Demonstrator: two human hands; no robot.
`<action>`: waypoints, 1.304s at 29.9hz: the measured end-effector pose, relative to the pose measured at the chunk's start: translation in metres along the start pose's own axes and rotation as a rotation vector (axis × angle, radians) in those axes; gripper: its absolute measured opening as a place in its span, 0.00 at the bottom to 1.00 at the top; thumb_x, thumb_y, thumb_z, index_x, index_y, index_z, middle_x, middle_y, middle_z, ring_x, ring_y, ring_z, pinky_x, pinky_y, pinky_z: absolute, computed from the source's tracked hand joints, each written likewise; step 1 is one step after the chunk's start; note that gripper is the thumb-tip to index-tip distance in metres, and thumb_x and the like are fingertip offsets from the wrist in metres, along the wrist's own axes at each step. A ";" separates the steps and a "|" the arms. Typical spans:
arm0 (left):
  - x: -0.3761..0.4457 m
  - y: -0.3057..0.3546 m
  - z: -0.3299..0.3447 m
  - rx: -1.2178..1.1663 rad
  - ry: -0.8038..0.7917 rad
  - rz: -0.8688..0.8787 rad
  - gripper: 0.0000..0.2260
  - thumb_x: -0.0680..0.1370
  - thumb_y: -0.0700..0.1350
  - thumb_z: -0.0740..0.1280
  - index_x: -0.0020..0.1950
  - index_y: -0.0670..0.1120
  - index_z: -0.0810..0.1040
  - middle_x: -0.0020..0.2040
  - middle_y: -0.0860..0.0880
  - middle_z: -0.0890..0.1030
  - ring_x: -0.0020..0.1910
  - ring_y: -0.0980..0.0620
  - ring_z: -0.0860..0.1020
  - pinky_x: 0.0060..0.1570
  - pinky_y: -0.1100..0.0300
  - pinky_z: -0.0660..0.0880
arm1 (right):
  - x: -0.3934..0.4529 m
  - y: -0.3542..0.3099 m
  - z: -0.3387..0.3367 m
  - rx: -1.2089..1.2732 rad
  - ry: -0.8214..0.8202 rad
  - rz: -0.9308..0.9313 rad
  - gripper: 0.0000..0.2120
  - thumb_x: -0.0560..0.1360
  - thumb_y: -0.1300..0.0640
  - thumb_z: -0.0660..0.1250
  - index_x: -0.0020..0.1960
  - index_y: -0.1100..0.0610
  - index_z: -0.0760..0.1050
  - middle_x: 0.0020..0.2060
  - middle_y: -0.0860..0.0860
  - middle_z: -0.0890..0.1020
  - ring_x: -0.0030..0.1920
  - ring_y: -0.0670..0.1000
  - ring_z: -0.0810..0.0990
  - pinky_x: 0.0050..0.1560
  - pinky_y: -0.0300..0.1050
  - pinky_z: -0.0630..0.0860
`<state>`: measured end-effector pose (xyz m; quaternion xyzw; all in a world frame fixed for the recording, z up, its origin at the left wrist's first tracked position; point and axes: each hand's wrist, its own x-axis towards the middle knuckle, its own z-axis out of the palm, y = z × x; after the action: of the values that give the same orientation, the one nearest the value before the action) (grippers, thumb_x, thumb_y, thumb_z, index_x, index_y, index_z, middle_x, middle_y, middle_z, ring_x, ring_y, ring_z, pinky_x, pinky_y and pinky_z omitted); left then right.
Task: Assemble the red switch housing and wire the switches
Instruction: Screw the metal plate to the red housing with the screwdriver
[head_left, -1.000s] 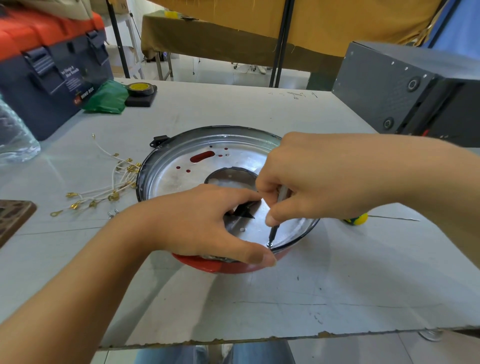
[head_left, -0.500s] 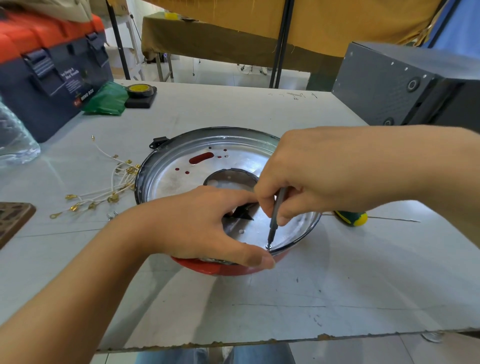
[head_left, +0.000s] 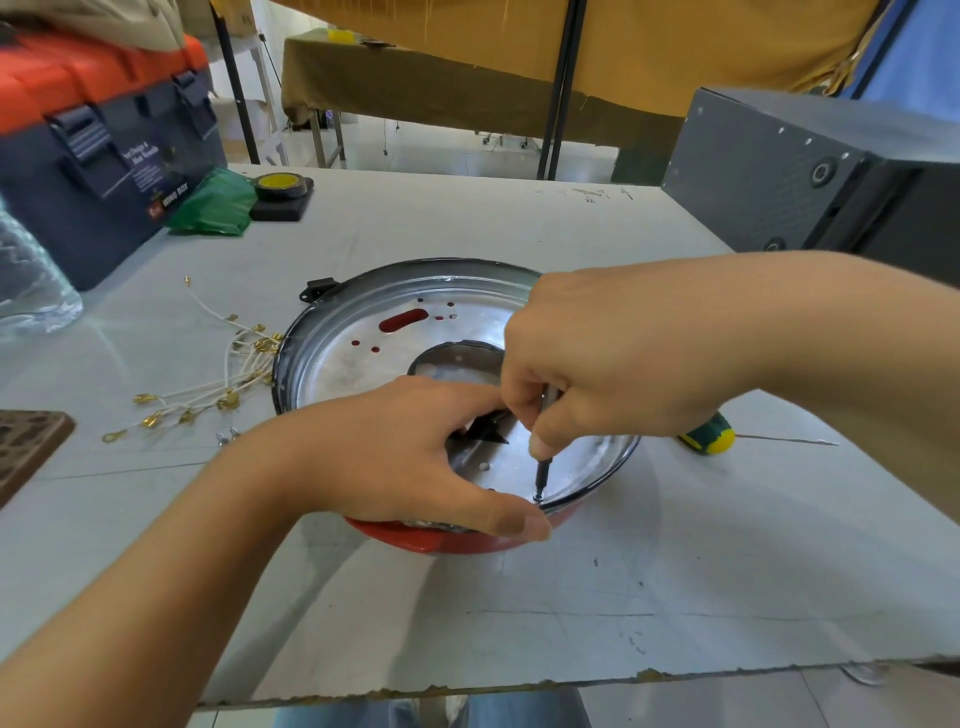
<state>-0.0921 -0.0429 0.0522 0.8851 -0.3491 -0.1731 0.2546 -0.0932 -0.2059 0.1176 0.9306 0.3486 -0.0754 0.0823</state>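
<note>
You are driving a screw at the near rim of the red housing (head_left: 457, 540), which is sitting at the centre of the surface (head_left: 675, 571), just ahead of you. Compared with a second ago, the thin screwdriver (head_left: 541, 473) is standing more upright and its tip is now seated at the 5 o'clock edge of the metal plate (head_left: 363, 364); your right hand (head_left: 597, 358) has shifted a little while the housing has stayed put. In my judgement that means the bit has found the screw head and the plate is being fastened, with the wiring not yet begun.

Your right fingers (head_left: 540, 441) are pinching the screwdriver's shaft. Your left hand (head_left: 374, 457) is gripping the housing's near rim, thumb curled over the outside and fingers pressing on the plate inside.

The plate is a shiny, shallow metal dish with a round central hole, one slot and several small holes showing red beneath. The housing under it is smooth, glossy and rounded. A small black clip (head_left: 318, 288) is sticking out at its 11 o'clock edge.

At 9 o'clock the thin white wires (head_left: 218, 384) with brass terminals are lying loose. At 3 o'clock a green and yellow screwdriver (head_left: 709, 435) is resting. Farther out at 10 o'clock are a roll of tape (head_left: 280, 187), a crumpled green bag (head_left: 213, 205) and a toolbox (head_left: 104, 140).
</note>
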 end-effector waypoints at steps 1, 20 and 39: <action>0.000 0.000 0.000 0.002 -0.004 0.002 0.22 0.61 0.73 0.62 0.51 0.69 0.68 0.50 0.68 0.74 0.51 0.66 0.73 0.49 0.68 0.70 | -0.001 -0.001 -0.001 -0.003 -0.010 0.013 0.06 0.72 0.47 0.68 0.46 0.47 0.79 0.35 0.45 0.78 0.27 0.41 0.68 0.35 0.27 0.67; 0.001 -0.002 0.001 0.012 0.002 -0.025 0.31 0.62 0.72 0.64 0.63 0.67 0.67 0.55 0.67 0.75 0.55 0.66 0.73 0.56 0.62 0.72 | -0.011 0.019 0.011 0.766 0.028 0.018 0.04 0.72 0.56 0.71 0.40 0.55 0.79 0.25 0.48 0.80 0.26 0.42 0.75 0.30 0.30 0.71; -0.003 0.002 -0.004 0.246 0.004 -0.109 0.38 0.60 0.76 0.60 0.66 0.60 0.67 0.54 0.64 0.68 0.54 0.66 0.66 0.56 0.67 0.68 | -0.019 0.036 0.038 0.945 0.523 0.247 0.12 0.78 0.61 0.60 0.44 0.49 0.78 0.32 0.43 0.82 0.32 0.35 0.75 0.35 0.23 0.68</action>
<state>-0.0932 -0.0409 0.0568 0.9276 -0.3187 -0.1407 0.1352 -0.0865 -0.2523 0.0881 0.8880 0.1741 0.0202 -0.4252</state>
